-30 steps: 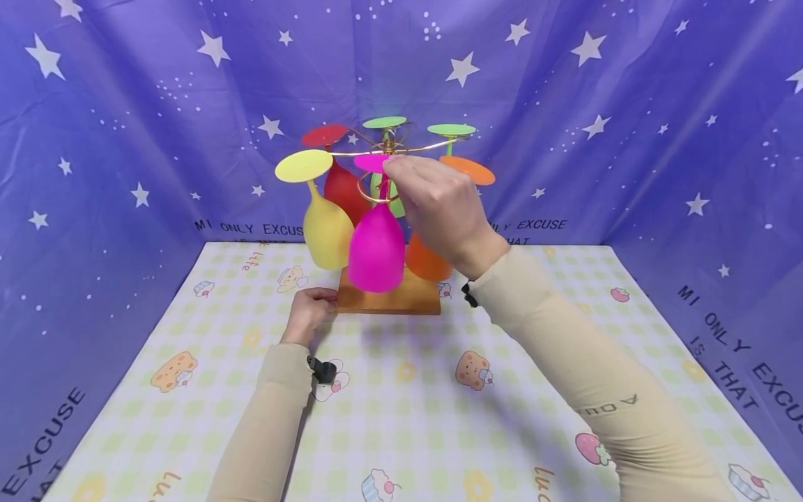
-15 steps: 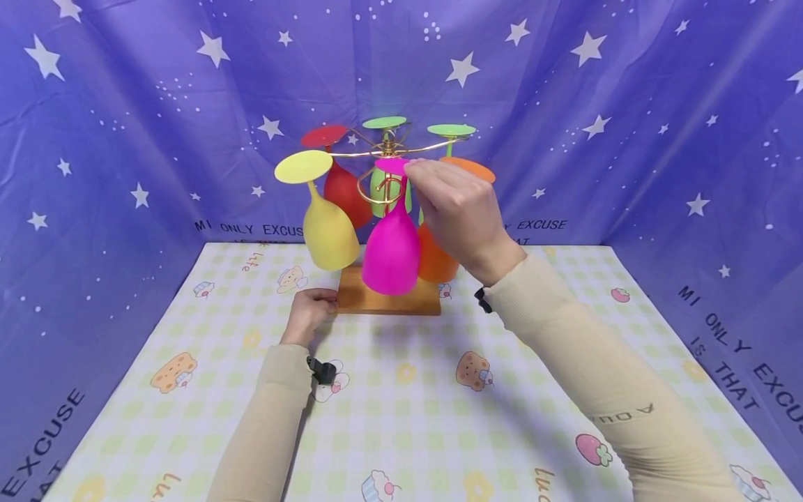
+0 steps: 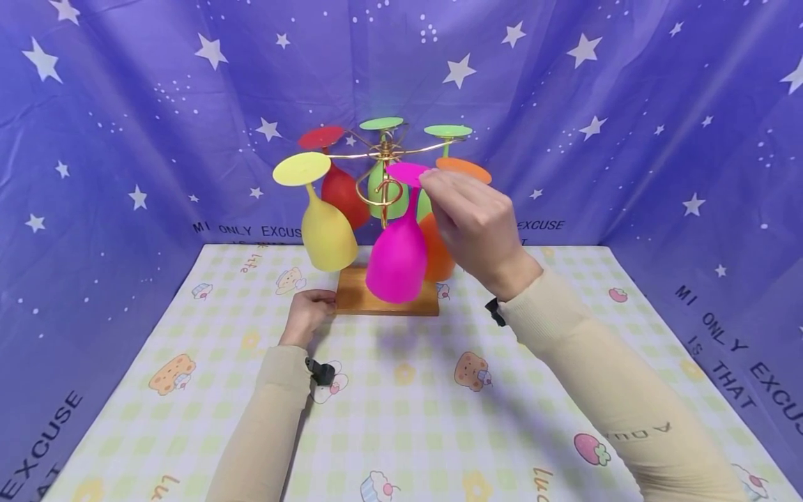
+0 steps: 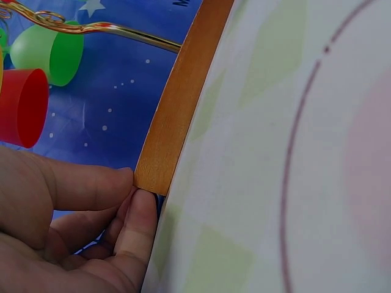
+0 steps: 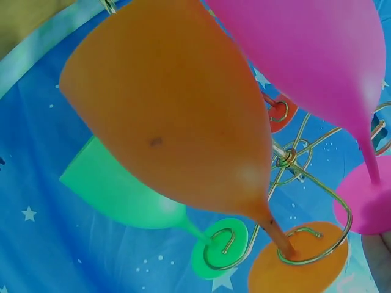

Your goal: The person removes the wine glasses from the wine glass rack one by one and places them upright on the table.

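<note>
My right hand [image 3: 473,219] pinches the foot of a magenta plastic wine glass [image 3: 398,258], which hangs bowl down and tilted. Its stem stands just right of a gold wire hook [image 3: 378,194] of the glass rack, apart from it. Close behind that hand hangs an orange wine glass [image 5: 177,110], its stem in another hook. My left hand [image 3: 307,317] holds the left end of the rack's wooden base [image 3: 376,296]. In the left wrist view, its thumb and a bent finger meet at the corner of the base [image 4: 174,116].
Around the rack hang a yellow glass [image 3: 326,233], a red glass [image 3: 343,195] and two green glasses [image 5: 128,189], all upside down. A checked, cartoon-printed cloth [image 3: 401,418] covers the table. A purple starry curtain [image 3: 351,63] encloses the back and sides.
My right hand has drawn the magenta glass rightward and slightly toward me, its stem leaving the hook's ring. The left hand has stayed at the base.
</note>
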The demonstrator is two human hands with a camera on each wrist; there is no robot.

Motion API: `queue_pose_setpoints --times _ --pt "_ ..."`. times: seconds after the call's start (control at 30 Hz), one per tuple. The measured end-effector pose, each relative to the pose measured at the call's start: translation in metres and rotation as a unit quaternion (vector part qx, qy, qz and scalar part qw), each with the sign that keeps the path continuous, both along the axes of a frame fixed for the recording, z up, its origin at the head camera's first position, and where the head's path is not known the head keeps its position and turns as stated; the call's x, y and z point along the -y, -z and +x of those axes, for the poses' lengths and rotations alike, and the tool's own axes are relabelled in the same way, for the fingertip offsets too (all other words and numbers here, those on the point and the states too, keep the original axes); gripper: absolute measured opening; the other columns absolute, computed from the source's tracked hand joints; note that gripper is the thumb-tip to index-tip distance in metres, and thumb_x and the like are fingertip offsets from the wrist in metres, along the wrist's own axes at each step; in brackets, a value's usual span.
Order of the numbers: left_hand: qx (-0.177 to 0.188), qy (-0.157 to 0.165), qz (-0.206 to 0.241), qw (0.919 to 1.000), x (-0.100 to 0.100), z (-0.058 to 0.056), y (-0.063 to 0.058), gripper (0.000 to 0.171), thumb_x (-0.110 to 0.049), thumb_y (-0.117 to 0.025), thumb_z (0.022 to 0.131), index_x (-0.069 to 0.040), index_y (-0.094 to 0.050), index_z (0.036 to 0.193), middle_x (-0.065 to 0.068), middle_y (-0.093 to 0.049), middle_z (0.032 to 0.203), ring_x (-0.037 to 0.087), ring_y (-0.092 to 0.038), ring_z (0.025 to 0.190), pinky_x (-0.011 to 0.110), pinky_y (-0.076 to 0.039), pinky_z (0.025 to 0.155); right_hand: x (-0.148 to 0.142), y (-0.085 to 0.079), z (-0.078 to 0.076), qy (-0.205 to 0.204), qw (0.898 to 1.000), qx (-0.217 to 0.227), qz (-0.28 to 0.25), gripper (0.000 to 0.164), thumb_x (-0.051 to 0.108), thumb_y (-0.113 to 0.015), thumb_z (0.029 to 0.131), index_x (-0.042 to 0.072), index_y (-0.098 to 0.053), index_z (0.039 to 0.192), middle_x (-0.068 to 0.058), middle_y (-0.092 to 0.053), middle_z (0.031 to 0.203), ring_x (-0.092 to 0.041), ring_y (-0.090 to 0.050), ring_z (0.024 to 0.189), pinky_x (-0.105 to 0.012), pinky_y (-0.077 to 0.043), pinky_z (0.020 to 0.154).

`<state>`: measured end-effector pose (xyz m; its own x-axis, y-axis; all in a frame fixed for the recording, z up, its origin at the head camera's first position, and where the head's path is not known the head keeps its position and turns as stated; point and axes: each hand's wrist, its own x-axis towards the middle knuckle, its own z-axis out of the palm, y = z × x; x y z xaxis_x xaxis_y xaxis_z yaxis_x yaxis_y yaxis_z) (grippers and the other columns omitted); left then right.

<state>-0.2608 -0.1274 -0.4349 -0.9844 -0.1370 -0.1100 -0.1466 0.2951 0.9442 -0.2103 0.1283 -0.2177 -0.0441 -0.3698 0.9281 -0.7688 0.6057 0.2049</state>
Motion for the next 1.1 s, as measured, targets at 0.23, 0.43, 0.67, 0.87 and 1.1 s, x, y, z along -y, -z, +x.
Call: queue_pose_setpoints --times 0.23,0.43,0.67,0.87,1.1 --pt "-0.002 0.002 0.008 1.0 0.001 0.0 0.0 0.028 0.01 -0.061 0.077 0.006 -0.069 0.104 0.019 -0.069 0.099 0.021 -0.063 0.082 0.021 -0.048 0.064 -0.004 0.002 0.009 -0.017 1.0 -0.014 -0.016 0.017 -0.007 -0.061 0.087 -0.002 -0.072 0.099 -0.014 -0.071 0.094 -0.029 -0.068 0.093 -0.043 -0.053 0.083" --pt "-0.006 0.003 0.007 1.0 0.001 0.0 0.001 0.028 0.01 -0.061 0.077 0.006 -0.069 0.103 0.019 -0.069 0.099 0.02 -0.063 0.079 0.021 -0.047 0.064 -0.006 0.009 0.015 -0.038 0.999 -0.01 -0.028 0.017 -0.007 -0.061 0.087 -0.002 -0.071 0.1 -0.015 -0.071 0.094 -0.029 -0.068 0.092 -0.044 -0.053 0.085" --pt "-0.013 0.006 0.009 0.9999 0.002 0.0 0.002 0.028 0.01 -0.061 0.076 0.007 -0.069 0.102 0.019 -0.069 0.096 0.017 -0.062 0.075 0.021 -0.048 0.063 -0.006 0.019 0.019 -0.051 0.998 -0.006 -0.041 0.019 -0.008 -0.063 0.085 -0.002 -0.072 0.101 -0.015 -0.071 0.095 -0.03 -0.068 0.091 -0.041 -0.052 0.087" --pt "-0.014 0.009 0.01 0.9998 0.001 0.001 0.001 0.027 0.01 -0.061 0.077 0.007 -0.069 0.103 0.02 -0.07 0.097 0.016 -0.063 0.075 0.021 -0.049 0.064 -0.006 0.027 0.022 -0.056 0.996 -0.004 -0.063 0.019 -0.008 -0.065 0.084 -0.002 -0.072 0.1 -0.015 -0.072 0.095 -0.03 -0.068 0.093 -0.042 -0.052 0.086" --pt "-0.008 0.007 0.003 0.9999 0.001 0.001 0.001 0.027 0.009 -0.061 0.078 0.007 -0.069 0.103 0.019 -0.07 0.096 0.017 -0.063 0.075 0.022 -0.048 0.064 -0.009 0.04 0.023 -0.053 0.994 0.006 -0.093 0.021 -0.007 -0.066 0.083 -0.001 -0.073 0.101 -0.013 -0.072 0.097 -0.029 -0.069 0.092 -0.041 -0.053 0.085"
